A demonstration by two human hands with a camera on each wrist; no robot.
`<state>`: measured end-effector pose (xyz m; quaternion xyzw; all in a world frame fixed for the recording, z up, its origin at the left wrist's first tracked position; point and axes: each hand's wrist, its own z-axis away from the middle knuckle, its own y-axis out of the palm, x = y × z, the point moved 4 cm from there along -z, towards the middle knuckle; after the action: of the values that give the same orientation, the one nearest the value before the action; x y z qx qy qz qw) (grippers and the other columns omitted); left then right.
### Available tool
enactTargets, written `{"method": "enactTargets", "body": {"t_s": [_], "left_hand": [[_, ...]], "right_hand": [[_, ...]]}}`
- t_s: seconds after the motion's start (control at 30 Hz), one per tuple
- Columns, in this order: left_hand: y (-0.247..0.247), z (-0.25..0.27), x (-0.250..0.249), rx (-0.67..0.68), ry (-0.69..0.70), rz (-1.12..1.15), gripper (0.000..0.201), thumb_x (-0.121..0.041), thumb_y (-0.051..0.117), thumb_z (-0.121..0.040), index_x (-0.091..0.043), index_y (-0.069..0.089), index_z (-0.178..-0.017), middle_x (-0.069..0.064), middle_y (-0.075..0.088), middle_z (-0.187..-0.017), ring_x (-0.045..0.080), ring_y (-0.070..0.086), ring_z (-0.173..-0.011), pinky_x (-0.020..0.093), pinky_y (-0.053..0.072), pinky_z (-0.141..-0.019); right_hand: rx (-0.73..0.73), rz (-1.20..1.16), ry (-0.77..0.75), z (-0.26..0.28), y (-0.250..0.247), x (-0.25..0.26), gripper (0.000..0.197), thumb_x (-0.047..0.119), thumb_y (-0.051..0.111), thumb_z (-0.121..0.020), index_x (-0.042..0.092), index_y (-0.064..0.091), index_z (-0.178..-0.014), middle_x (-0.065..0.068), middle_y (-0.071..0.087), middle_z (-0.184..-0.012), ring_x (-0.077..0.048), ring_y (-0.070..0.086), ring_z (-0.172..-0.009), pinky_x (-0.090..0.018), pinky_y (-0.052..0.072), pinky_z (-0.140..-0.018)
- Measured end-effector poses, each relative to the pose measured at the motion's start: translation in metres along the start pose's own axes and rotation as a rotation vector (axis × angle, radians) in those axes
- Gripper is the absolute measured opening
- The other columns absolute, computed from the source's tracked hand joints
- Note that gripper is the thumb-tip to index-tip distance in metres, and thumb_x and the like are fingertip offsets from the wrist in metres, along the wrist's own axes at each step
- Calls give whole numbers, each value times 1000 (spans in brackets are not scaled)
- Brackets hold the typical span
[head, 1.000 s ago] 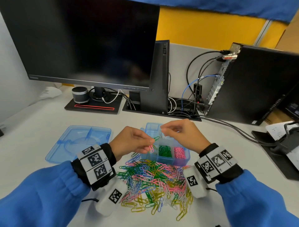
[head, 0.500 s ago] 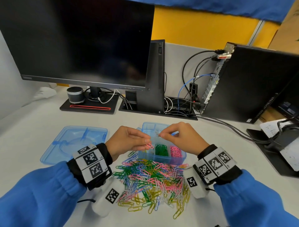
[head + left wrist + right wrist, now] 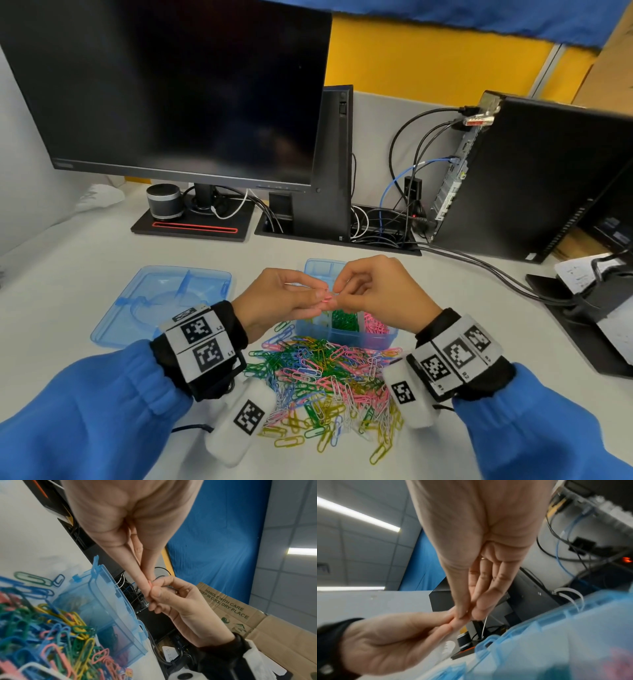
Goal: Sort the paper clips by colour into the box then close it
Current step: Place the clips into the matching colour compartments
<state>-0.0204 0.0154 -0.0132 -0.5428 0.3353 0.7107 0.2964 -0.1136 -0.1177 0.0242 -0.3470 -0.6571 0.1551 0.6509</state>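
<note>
1. The left hand (image 3: 274, 301) and right hand (image 3: 380, 294) meet fingertip to fingertip above the open blue box (image 3: 346, 334), both raised off the worktop (image 3: 85, 260).
2. The left grip is closed in a pinch on a pink paper clip (image 3: 327, 298), which lies right at the point where the 2 hands touch.
3. The right grip is also a closed pinch; the right wrist view shows a thin white clip (image 3: 485, 623) hanging below its fingertips, though whether it also touches the pink one is hard to tell.
4. Most of the pink clip is hidden between fingers; only a short edge shows.
5. The box holds green and pink clips in 2 near compartments; its far compartments are partly covered by the hands.
6. The mixed pile of clips (image 3: 325, 380) lies just in front of the box, and the blue lid (image 3: 161, 301) lies to its left.
</note>
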Motion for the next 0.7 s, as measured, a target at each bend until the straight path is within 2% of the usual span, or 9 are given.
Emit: {"method": "enactTargets", "body": {"t_s": [0.1, 0.17, 0.23, 0.3, 0.37, 0.43, 0.53, 0.6, 0.7], "left_hand": [[15, -3, -4, 49, 19, -110, 9, -5, 62, -90, -2, 67, -97, 13, 74, -95, 17, 73, -81, 22, 58, -72], [29, -11, -6, 64, 60, -239, 8, -8, 63, -91, -3, 67, -96, 10, 75, -93, 13, 72, -77, 19, 56, -64], [44, -25, -7, 59, 98, -366, 8, -8, 64, -90, -4, 69, -96, 9, 74, -91, 6, 67, -69, 16, 52, -56], [58, -39, -8, 63, 126, -488, 12, -7, 62, -91, -5, 72, -98, 11, 73, -94, 5, 62, -67, 13, 48, -53], [69, -50, -7, 105, 117, -577, 18, -5, 58, -93, -2, 71, -103, 16, 72, -102, 11, 63, -73, 10, 48, -55], [77, -54, -4, 160, 65, -599, 24, -1, 50, -96, 4, 66, -113, 21, 68, -111, 21, 67, -88, 11, 51, -63], [78, -50, -4, 206, 18, -615, 31, 2, 41, -99, 6, 58, -124, 20, 61, -125, 31, 63, -110, 24, 52, -82], [70, -43, -10, 222, 39, -630, 31, 1, 42, -99, 2, 60, -124, 15, 61, -125, 26, 64, -109, 25, 52, -82], [42, -30, -24, 209, 94, -720, 25, -5, 51, -97, -6, 66, -117, 8, 66, -108, 15, 65, -91, 19, 49, -68]], "right_hand": [[-94, 72, -8, 2, -39, 11, 10, 19, 78, -77, 12, 71, -78, -6, 72, -66, -16, 69, -60, -30, 57, -60], [-245, 55, -16, 9, -71, 18, 9, 18, 73, -82, 10, 71, -80, -5, 72, -69, -18, 70, -63, -30, 58, -61], [-303, 67, -29, 19, -89, 22, 9, 19, 69, -86, 10, 70, -83, -4, 73, -72, -17, 70, -64, -28, 58, -61], [-250, 109, -30, 29, -91, 23, 9, 18, 67, -87, 11, 71, -84, -2, 73, -72, -15, 70, -65, -28, 59, -62], [-154, 166, -24, 39, -86, 20, 7, 17, 66, -88, 13, 72, -85, -1, 73, -73, -14, 70, -66, -30, 59, -66], [-89, 201, 9, 46, -87, 14, 7, 20, 66, -88, 16, 72, -87, 1, 74, -74, -12, 71, -68, -32, 59, -69], [-11, 259, 84, 50, -90, 4, 9, 26, 66, -87, 21, 72, -90, 3, 74, -78, -10, 70, -70, -33, 59, -72], [72, 291, 129, 53, -85, 0, 9, 26, 65, -88, 22, 72, -92, 4, 74, -80, -9, 70, -70, -33, 59, -71], [236, 284, 189, 58, -66, -6, 11, 25, 63, -90, 24, 71, -98, 2, 73, -83, -7, 69, -72, -28, 58, -71]]}}
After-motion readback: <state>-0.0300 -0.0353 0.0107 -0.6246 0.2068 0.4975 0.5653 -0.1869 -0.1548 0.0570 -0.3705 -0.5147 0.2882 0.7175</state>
